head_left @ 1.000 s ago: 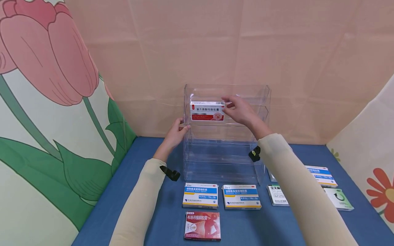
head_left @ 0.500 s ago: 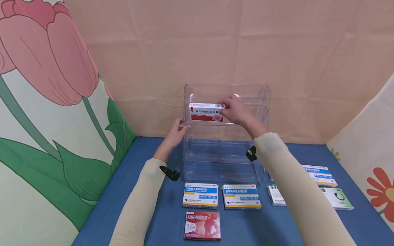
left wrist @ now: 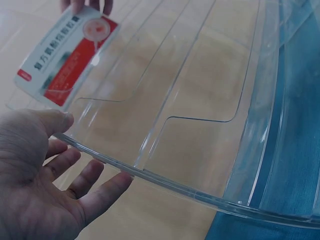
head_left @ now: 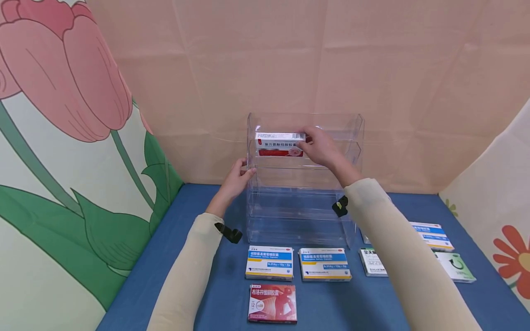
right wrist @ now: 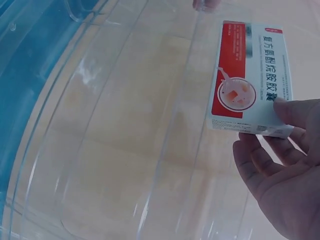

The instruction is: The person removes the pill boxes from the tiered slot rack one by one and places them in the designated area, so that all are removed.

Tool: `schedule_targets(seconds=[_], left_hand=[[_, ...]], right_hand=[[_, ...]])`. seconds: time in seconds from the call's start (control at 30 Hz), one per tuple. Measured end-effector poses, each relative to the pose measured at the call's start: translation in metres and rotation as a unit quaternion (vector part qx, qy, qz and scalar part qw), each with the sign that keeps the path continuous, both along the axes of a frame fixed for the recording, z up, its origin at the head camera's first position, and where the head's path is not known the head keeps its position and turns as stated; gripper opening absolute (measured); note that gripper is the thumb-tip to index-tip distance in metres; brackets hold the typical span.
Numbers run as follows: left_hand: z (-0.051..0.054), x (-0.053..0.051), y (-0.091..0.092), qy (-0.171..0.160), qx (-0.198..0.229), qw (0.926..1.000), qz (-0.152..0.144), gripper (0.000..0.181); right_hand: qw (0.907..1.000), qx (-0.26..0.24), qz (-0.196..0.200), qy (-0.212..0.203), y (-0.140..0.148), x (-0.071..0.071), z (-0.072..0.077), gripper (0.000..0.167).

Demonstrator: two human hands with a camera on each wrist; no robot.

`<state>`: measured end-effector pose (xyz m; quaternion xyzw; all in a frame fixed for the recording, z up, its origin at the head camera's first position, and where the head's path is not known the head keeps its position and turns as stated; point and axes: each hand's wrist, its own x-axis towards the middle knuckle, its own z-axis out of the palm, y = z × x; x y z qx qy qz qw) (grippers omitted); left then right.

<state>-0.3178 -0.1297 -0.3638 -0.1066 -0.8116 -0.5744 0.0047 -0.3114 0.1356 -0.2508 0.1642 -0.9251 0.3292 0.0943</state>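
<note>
A white and red medicine box [head_left: 276,145] is pinched at its right end by my right hand [head_left: 320,147], at the upper tiers of a clear plastic display rack [head_left: 302,202]. Its top tilts into view, and its printed front faces me. In the right wrist view the thumb lies on the front of the medicine box [right wrist: 250,75], with the fingers behind. My left hand [head_left: 236,180] grips the rack's left side edge. The left wrist view shows the thumb on one side of that clear edge [left wrist: 165,185] and the fingers on the other.
Two blue and white medicine boxes [head_left: 269,263] lie before the rack on the blue cloth [head_left: 232,294], with a red box [head_left: 272,304] nearer. At right, a green and white box [head_left: 455,267] and another blue and white box [head_left: 432,236] are partly behind my right sleeve.
The white and red box first dipped slightly left and down, then rose with my right hand and tipped so more of its top shows. My left hand has stayed on the rack.
</note>
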Motion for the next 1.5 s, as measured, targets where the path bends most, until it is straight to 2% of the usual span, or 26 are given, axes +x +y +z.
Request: schedule_targets(seconds=[0.57, 0.9, 1.5], left_hand=[[-0.001, -0.004, -0.003, 0.008, 0.001, 1.0, -0.005, 0.049], [0.0, -0.004, -0.005, 0.001, 0.0, 1.0, -0.001, 0.05], [0.0, -0.004, -0.003, -0.002, -0.006, 1.0, 0.0, 0.049]], right_hand=[[0.999, -0.039, 0.0, 0.02, 0.016, 0.009, 0.011, 0.034], [0.9991, -0.028, -0.011, 0.03, 0.025, 0.021, 0.013, 0.038], [0.998, -0.055, -0.006, 0.031, 0.042, 0.035, 0.004, 0.041]])
